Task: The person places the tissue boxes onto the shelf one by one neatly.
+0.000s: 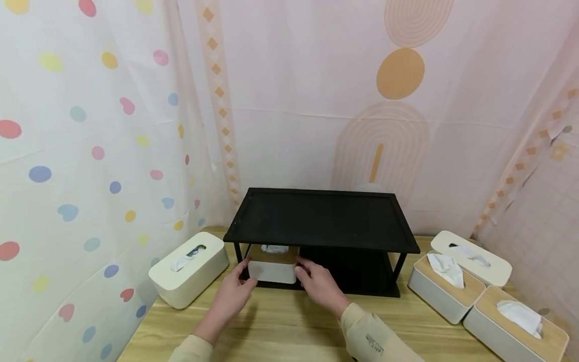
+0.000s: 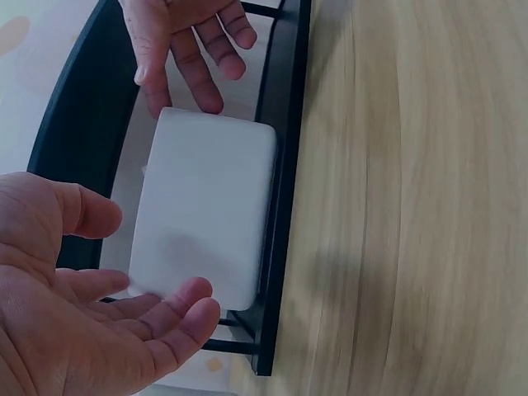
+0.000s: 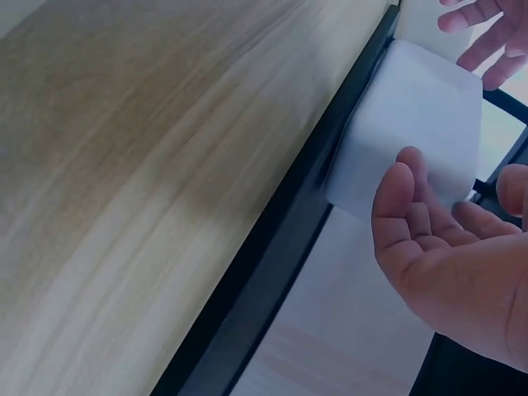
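A tissue box [image 1: 272, 272] with a white body and a wood-tone lid sits on the lower tier of a black two-tier rack [image 1: 323, 217], at its left end. A tuft of tissue shows on its lid, partly under the upper tier. My left hand [image 1: 231, 295] is at the box's left side, fingers loosely extended. At the opposite side, my right hand [image 1: 321, 286] has its fingertips right at the box's edge. In the left wrist view, the box's white front [image 2: 206, 206] lies between both hands, with fingers spread and relaxed.
On the wooden table [image 1: 289, 332], a cream tissue box [image 1: 194, 281] stands left of the rack. To the right are another cream tissue box [image 1: 493, 271] and two wood-lidded ones, the nearer box [image 1: 502, 334] beside the farther box [image 1: 436, 296]. Patterned curtains [image 1: 289, 90] hang behind.
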Motion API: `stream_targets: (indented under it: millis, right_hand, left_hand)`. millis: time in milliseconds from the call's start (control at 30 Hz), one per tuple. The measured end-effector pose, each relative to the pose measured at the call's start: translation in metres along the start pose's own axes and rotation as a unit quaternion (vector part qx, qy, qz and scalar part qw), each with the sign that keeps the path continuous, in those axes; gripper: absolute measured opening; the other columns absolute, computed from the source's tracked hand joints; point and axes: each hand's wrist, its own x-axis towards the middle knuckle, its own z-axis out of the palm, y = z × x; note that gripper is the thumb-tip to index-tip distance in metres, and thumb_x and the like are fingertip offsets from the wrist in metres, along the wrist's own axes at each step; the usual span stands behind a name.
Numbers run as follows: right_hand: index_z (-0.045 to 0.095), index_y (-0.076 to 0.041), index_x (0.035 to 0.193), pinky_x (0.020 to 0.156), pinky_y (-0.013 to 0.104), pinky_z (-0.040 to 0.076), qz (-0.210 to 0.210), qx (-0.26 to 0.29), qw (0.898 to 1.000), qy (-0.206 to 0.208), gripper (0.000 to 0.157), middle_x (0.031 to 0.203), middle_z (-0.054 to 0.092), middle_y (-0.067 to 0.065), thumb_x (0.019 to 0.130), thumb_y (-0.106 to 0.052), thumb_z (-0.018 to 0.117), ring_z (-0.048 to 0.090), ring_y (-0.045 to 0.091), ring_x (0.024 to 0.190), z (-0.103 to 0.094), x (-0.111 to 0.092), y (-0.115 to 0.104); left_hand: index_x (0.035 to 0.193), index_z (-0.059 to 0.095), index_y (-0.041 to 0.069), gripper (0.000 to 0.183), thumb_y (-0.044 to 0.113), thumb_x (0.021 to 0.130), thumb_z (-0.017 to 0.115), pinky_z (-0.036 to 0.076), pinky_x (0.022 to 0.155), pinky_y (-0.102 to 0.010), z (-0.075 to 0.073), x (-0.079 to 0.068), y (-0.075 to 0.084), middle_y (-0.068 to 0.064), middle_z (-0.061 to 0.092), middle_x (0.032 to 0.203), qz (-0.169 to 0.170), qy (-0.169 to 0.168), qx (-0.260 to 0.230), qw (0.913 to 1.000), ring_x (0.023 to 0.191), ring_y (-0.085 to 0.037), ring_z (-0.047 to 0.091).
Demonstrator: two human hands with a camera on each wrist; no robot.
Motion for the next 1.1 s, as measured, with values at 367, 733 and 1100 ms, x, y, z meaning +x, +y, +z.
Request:
stream_targets:
  millis: [367,733,1100]
  right_hand:
    - [0.052,-0.005,0.157,0.103,0.053,0.056,-0.003,-0.015,1.000,-0.011,0.049,0.147,0.065,0.019,0.115,-0.030,0.051,0.067,0.034,0.129,0.002,0.011,0.005]
    - [0.037,-0.007,0.166,0.105,0.051,0.057,0.019,0.053,0.996,-0.066,0.056,0.161,0.052,0.023,0.115,-0.026,0.050,0.062,0.035,0.138,0.006,0.015,0.008]
    - [0.027,-0.001,0.168,0.112,0.052,0.054,0.019,0.111,0.990,-0.086,0.065,0.168,0.040,0.026,0.115,-0.027,0.052,0.048,0.040,0.152,0.007,0.009,0.002]
  left_hand:
    - [0.164,0.040,0.006,0.068,0.018,0.101,0.062,0.048,0.064,-0.032,-0.001,0.013,-0.003,-0.021,0.069,0.121,0.021,0.011,0.040,0.9989,0.081,-0.018,0.061]
    - [0.166,0.035,0.004,0.072,0.022,0.102,0.064,0.041,0.053,-0.032,-0.002,0.023,-0.007,0.001,0.050,0.067,0.010,-0.003,0.013,0.9999,0.059,-0.015,0.047]
    - [0.165,0.036,0.001,0.078,0.034,0.102,0.069,0.054,0.075,-0.032,-0.008,0.015,-0.007,-0.016,0.074,0.105,0.017,-0.008,-0.010,0.9998,0.084,-0.021,0.069]
